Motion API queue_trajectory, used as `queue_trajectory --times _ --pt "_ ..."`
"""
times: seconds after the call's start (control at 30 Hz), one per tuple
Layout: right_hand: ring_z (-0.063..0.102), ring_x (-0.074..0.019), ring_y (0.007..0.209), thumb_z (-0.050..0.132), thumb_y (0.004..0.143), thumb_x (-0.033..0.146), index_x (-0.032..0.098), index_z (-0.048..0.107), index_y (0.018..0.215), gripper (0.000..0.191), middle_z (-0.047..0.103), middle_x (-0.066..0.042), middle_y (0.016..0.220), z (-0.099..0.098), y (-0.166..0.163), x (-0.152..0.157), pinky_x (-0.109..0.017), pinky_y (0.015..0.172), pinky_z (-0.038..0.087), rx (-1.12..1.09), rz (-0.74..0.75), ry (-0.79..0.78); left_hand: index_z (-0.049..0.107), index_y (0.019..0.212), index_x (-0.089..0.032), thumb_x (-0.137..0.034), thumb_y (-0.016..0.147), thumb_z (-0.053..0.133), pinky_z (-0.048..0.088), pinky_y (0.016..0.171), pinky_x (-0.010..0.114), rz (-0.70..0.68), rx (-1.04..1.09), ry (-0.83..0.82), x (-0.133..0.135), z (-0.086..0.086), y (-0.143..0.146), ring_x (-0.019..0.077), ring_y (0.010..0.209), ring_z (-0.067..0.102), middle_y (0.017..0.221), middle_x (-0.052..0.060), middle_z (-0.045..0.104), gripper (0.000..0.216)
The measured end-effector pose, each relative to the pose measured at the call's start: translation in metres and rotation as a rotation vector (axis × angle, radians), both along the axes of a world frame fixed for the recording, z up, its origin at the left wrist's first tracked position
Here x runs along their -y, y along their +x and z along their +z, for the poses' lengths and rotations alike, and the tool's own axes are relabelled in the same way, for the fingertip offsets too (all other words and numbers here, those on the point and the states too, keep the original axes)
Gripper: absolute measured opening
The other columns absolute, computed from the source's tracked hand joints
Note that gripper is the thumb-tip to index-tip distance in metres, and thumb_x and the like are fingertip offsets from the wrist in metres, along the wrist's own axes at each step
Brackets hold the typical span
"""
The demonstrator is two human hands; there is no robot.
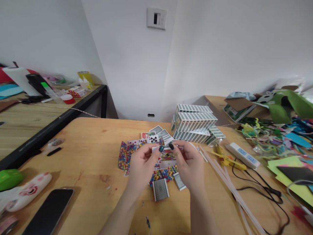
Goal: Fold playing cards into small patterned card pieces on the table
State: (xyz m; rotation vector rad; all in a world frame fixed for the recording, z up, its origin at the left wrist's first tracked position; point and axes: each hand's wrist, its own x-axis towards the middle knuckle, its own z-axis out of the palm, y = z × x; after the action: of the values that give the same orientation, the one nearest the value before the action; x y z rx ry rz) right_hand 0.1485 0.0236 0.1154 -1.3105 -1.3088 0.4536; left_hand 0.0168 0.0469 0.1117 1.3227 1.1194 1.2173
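Between both hands, at the middle of the table, is a playing card (pixel 168 155) with a coloured court figure. My left hand (pixel 143 163) pinches its left side and my right hand (pixel 189 163) pinches its right side, thumbs on top. Beneath and behind the hands lies a colourful speckled piece (pixel 122 156) with playing cards on it. A number card with clubs (pixel 153 139) and several grey-backed cards (pixel 157 129) lie just beyond. Nearer to me rests a grey-backed deck (pixel 160 190), with another grey-backed card stack (pixel 179 181) beside my right wrist.
Striped card boxes (pixel 195 121) are stacked at the back. On the right are a yellow glue gun (pixel 221 156), long translucent glue sticks (pixel 228 186), a power strip (pixel 242 155) and black cables (pixel 259 192). A phone (pixel 49 212) lies front left, near a white painted object (pixel 29 192).
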Motion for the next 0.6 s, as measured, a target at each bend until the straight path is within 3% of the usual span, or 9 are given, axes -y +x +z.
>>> queue_trajectory --times 0.17,0.3,0.6 --pt "0.057 -0.0136 0.058 0.054 0.079 0.026 0.016 0.063 0.078 0.013 0.064 -0.003 0.068 0.003 -0.005 0.001 -0.023 0.051 0.046 -0.066 0.203 -0.121 0.064 0.084 -0.016 -0.029 0.078 0.056 0.046 0.069 0.023 0.075 -0.061 0.135 -0.001 -0.004 -0.003 0.0159 0.077 0.058 0.083 0.004 0.065 0.017" --pt "0.054 -0.0133 0.057 0.051 0.08 0.028 0.015 0.064 0.076 0.018 0.06 -0.002 0.062 0.007 -0.013 0.003 -0.021 0.048 0.043 -0.148 0.261 -0.162 0.062 0.085 -0.018 -0.025 0.08 0.054 0.044 0.078 0.025 0.057 -0.13 0.247 0.003 0.001 -0.002 0.017 0.086 0.058 0.092 0.005 0.064 0.012" --pt "0.037 -0.0095 0.043 0.043 0.071 0.017 0.016 0.069 0.084 0.029 0.048 0.003 0.05 0.008 -0.029 0.007 -0.019 0.039 0.032 -0.207 0.21 -0.244 0.059 0.081 -0.017 -0.027 0.082 0.051 0.044 0.065 0.021 0.179 -0.199 0.261 0.007 -0.001 -0.008 0.0138 0.071 0.057 0.078 0.002 0.063 0.012"
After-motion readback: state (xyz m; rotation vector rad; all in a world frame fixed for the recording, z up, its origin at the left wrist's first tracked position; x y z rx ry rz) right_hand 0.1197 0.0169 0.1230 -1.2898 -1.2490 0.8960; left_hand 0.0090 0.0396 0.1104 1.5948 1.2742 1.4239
